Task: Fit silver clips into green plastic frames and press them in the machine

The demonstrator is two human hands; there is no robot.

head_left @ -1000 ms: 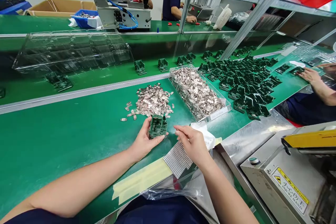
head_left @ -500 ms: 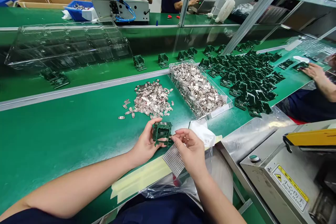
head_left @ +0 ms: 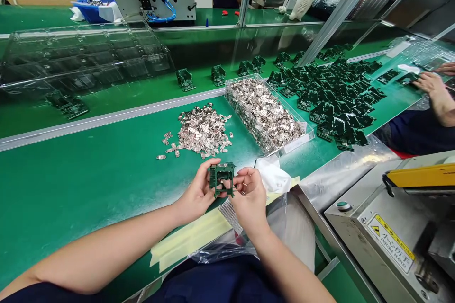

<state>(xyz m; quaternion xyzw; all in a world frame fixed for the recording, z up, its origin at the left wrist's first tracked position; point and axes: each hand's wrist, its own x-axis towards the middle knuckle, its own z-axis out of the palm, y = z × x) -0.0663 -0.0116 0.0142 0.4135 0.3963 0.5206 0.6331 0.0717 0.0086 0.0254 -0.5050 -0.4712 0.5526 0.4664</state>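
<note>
A dark green plastic frame with a square opening [head_left: 223,167] is gripped in my left hand [head_left: 199,190], fingers round its left side and underneath. My right hand [head_left: 250,196] is at the frame's right edge, fingers closed in a pinch; whatever is between the fingertips is too small or hidden to make out. Beyond my hands lies a loose heap of small silvery metal pieces [head_left: 203,130]. A clear box [head_left: 291,144] full of the same pieces stands to its right. Below my right hand shows a ridged silvery strip [head_left: 230,215].
Many green frames [head_left: 337,99] lie piled at the right, near a co-worker's hand [head_left: 432,86]. White cloth [head_left: 273,175] lies by my right hand. A clear tray [head_left: 85,57] stands far left. A machine with a yellow bar [head_left: 419,177] is at right.
My right hand has shifted slightly left and turned, its fingers now closer round the frame's right edge. The frame has turned a little in my left hand. The whole view has shifted slightly.
</note>
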